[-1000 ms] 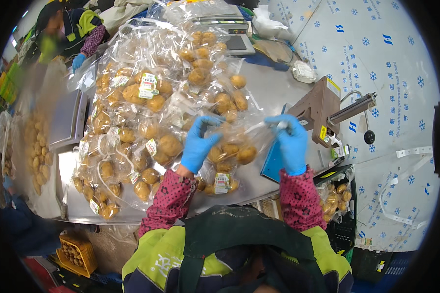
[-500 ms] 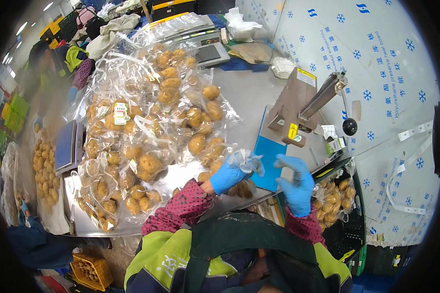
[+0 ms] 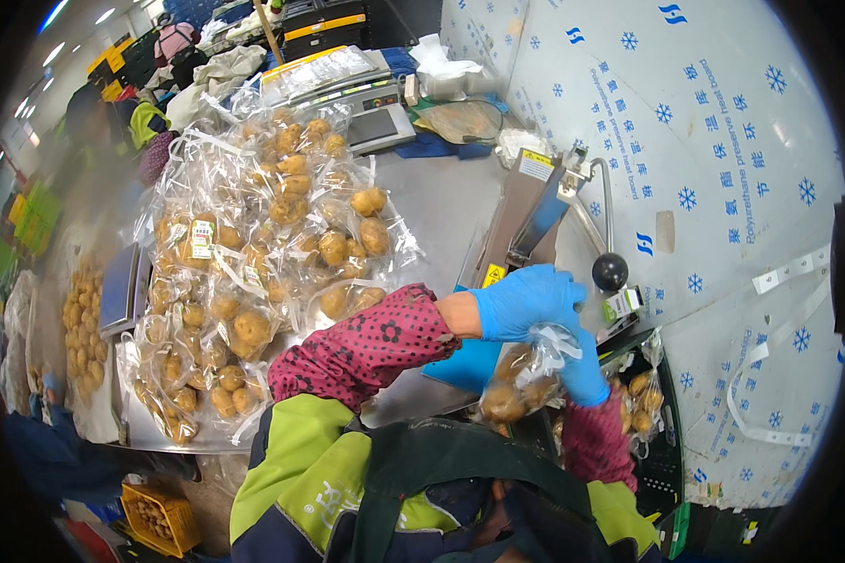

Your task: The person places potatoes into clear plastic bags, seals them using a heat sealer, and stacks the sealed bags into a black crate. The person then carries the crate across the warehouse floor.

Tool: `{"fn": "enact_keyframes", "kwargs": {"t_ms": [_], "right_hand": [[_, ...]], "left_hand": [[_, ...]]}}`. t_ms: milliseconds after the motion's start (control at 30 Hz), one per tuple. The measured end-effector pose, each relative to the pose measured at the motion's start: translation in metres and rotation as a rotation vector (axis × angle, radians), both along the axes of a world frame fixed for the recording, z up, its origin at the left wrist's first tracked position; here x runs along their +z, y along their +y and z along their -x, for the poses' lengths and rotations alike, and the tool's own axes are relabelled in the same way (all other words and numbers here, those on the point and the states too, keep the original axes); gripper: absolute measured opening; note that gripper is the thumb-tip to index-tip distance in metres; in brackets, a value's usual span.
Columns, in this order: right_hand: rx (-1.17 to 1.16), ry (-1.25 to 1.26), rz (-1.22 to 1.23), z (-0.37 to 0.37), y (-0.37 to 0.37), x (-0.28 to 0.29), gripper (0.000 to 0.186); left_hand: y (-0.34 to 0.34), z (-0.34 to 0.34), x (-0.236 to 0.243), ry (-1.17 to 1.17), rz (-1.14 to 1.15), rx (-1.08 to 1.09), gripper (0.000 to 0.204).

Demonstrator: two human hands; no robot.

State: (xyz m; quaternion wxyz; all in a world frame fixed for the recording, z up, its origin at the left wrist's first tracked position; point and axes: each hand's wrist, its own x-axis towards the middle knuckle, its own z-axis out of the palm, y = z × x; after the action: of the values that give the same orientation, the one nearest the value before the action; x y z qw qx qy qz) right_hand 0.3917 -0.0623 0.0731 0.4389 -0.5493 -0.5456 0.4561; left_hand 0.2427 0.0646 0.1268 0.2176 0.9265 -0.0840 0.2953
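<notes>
My left hand [image 3: 521, 302] in a blue glove reaches across to the right, fingers closed at the top of a clear bag of potatoes [image 3: 505, 399] that hangs below it. My right hand [image 3: 584, 371], also gloved, is against that bag's gathered top, its fingers mostly hidden. Just beyond them stands a brown lever-operated machine [image 3: 498, 239] with a black knob [image 3: 609, 271]. A blue board [image 3: 446, 369] lies partly under the bag. To their left, several bagged potatoes [image 3: 250, 333] form a heap on the steel table [image 3: 413, 197].
Scales stand at the back [image 3: 371, 127] and left [image 3: 120, 300]. A sack of loose potatoes [image 3: 84, 333] lies far left. A black crate [image 3: 662, 474] with bags is at right, an orange crate [image 3: 164, 521] on the floor. Co-workers [image 3: 145, 127] are at upper left. A printed panel [image 3: 742, 281] borders the right.
Both hands have come together farther right, carrying the bag from the pile toward the machine's right side. My left forearm now crosses the table. The view has shifted.
</notes>
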Motion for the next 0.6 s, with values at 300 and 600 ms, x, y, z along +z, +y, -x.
{"fn": "enact_keyframes", "kwargs": {"t_ms": [300,600], "right_hand": [[-0.605,-0.225,-0.616,0.024,0.035,-0.035,0.037],[0.585,1.491,-0.274,0.027,0.07,0.058,0.032]], "left_hand": [[0.04,0.014,-0.029,0.002,-0.3,0.343,0.019],[0.036,0.044,-0.055,-0.324,0.222,0.508,0.026]]}}
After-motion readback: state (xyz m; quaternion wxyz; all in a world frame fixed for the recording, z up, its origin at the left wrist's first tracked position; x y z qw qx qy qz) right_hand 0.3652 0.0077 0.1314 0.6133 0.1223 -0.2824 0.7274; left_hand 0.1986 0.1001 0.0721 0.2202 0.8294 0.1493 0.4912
